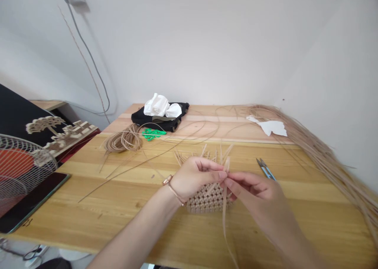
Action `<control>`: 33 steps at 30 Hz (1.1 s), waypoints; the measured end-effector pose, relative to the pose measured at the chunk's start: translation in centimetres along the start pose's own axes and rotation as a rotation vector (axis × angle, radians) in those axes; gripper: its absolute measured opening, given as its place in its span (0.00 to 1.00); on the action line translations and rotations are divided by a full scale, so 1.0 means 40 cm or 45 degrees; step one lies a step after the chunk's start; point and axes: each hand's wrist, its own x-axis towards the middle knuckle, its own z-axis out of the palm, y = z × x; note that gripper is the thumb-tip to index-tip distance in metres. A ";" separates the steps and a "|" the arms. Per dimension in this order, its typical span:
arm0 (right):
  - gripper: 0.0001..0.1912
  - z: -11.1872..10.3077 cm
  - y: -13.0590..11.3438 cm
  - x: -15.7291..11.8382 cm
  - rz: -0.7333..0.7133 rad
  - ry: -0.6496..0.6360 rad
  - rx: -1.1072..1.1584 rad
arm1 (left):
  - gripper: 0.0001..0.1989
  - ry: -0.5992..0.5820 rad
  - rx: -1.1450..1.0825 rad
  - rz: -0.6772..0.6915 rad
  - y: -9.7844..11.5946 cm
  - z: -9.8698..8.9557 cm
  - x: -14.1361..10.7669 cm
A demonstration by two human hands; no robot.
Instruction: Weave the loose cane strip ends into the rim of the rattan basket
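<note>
A partly woven piece (pixel 203 201) of tan flat strips stands on the table in front of me, with loose strip ends sticking up along its far edge. Over its right side, my left hand (pixel 197 176) pinches a pale weaving strip (pixel 225 214) between thumb and forefinger. My right hand (pixel 254 188) pinches at the same spot, its fingertips almost touching the left ones. From there the strip hangs down past the table's front edge. Both hands partly cover the woven piece. Thread snips (pixel 265 168) with blue handles lie just beyond my right hand.
A coil of strips (pixel 124 138), a green item (pixel 152 134) and a black bag (pixel 174 124) topped with white tissue (pixel 158 104) are at the back left. Long loose strips (pixel 319 151) run along the right, near torn white paper (pixel 273 127). A fan (pixel 26 162) and phone-like black slab (pixel 32 202) are left.
</note>
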 end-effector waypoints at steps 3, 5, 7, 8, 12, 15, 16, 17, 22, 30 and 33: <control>0.06 0.008 -0.010 -0.011 0.006 0.029 0.021 | 0.15 0.007 -0.008 0.004 0.001 0.002 0.004; 0.08 0.006 -0.013 -0.013 0.004 0.019 0.001 | 0.15 0.008 -0.011 -0.006 0.002 0.003 0.005; 0.10 -0.001 -0.014 -0.009 -0.004 -0.029 -0.045 | 0.14 0.014 -0.016 -0.012 0.002 0.005 0.006; 0.11 -0.007 -0.015 -0.004 -0.011 -0.037 -0.069 | 0.13 0.019 -0.009 -0.011 0.002 0.007 0.006; 0.17 -0.027 -0.030 0.017 -0.090 0.040 -0.157 | 0.06 0.018 0.137 0.027 0.001 0.017 0.007; 0.12 -0.031 -0.058 0.022 -0.154 0.096 -0.212 | 0.04 0.010 0.253 0.063 0.002 0.024 0.007; 0.10 -0.030 -0.068 0.022 -0.155 0.118 -0.216 | 0.04 0.015 0.269 0.071 0.003 0.025 0.008; 0.09 -0.028 -0.077 0.022 -0.152 0.136 -0.214 | 0.04 0.018 0.275 0.071 0.006 0.026 0.009; 0.05 -0.025 -0.080 0.032 -0.084 0.144 -0.075 | 0.10 -0.060 0.225 0.019 0.020 0.021 0.022; 0.15 -0.017 -0.011 0.103 -0.145 -0.027 -0.083 | 0.13 -0.206 0.240 -0.064 0.022 -0.039 0.079; 0.18 -0.008 0.009 0.153 -0.082 -0.140 -0.203 | 0.13 -0.119 0.264 -0.032 0.029 -0.080 0.100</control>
